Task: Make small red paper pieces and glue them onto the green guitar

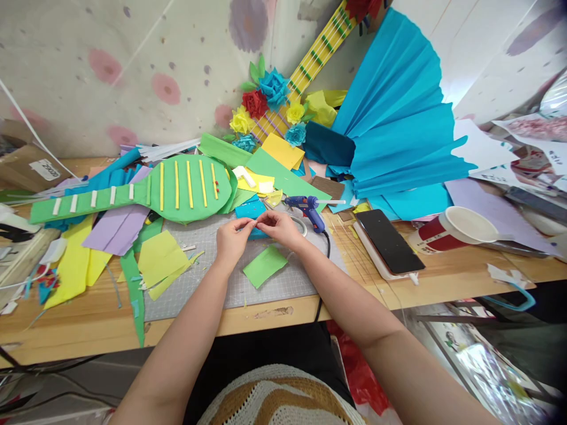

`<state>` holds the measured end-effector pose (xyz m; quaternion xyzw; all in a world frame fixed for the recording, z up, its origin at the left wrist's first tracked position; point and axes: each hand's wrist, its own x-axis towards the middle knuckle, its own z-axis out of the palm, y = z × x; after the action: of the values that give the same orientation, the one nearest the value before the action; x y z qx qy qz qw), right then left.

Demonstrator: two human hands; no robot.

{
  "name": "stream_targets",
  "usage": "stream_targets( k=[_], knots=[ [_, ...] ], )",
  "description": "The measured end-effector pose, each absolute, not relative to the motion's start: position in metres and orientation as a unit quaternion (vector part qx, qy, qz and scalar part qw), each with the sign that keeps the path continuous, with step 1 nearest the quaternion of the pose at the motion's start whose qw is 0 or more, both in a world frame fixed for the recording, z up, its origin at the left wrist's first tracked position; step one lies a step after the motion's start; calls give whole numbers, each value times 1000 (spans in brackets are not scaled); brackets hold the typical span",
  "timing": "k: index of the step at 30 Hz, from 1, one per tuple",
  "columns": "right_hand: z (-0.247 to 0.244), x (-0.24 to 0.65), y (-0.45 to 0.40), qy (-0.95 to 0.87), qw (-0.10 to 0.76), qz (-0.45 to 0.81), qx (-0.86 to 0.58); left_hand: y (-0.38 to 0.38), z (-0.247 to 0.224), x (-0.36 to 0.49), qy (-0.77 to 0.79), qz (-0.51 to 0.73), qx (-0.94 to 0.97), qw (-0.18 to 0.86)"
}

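My left hand (234,241) and my right hand (280,229) meet fingertip to fingertip above the grey cutting mat (204,283). Both are pinched closed, and whatever sits between the fingers is too small to make out. Blue paper (251,208) lies just beyond them, partly covered by the hands. A light green paper piece (266,265) rests on the mat below my right hand. Behind that hand lies a blue glue gun (312,213), close to a roll of tape (300,226). To the left is a green paper lute-like instrument (190,190) with yellow and white strips.
At the right are a black phone (390,241) and a paper cup (456,229). A large blue pleated paper fan shape (398,118) and a yellow paper guitar with flowers (305,65) lean at the back. Yellow-green sheets (163,260) and purple paper (117,227) lie leftward.
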<state>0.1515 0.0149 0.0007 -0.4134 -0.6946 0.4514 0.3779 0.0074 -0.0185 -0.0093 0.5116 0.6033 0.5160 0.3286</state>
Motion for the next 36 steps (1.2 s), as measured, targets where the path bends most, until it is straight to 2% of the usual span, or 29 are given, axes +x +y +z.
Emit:
stream_targets(
  k=[9, 17, 23, 29, 36],
  knots=[
    [10, 153, 7, -736, 377, 403, -392, -20, 7, 18, 502, 581, 327, 550],
    [8, 150, 8, -700, 366, 401, -464, -20, 8, 18, 530, 599, 295, 522],
    [8, 151, 10, -631, 380, 489, -467, -22, 13, 17, 533, 568, 311, 544],
    [9, 150, 10, -610, 372, 518, -471, -21, 13, 14, 546, 560, 319, 535],
    [5, 150, 11, -642, 360, 489, -468, -22, 11, 14, 559, 546, 338, 525]
  ],
)
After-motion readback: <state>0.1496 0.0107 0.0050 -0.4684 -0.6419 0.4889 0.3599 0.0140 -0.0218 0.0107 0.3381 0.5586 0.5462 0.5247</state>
